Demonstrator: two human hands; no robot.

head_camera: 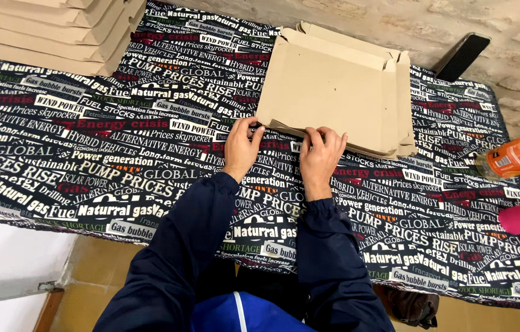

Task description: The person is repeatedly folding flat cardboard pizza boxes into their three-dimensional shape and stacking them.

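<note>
With our left hand (243,147) and right hand (322,152) both in a pinching grip on the near flap of the flat cardboard box (334,92) lying on the table (88,160), we judge it light, bendable, easily creased — best held along folded edges.

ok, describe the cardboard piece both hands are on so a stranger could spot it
On the table's black word-printed cloth, look at the far middle: a flat brown cardboard box blank, edges partly folded up. Both hands press its near edge, unlike the folded stack at the far left corner.
</note>
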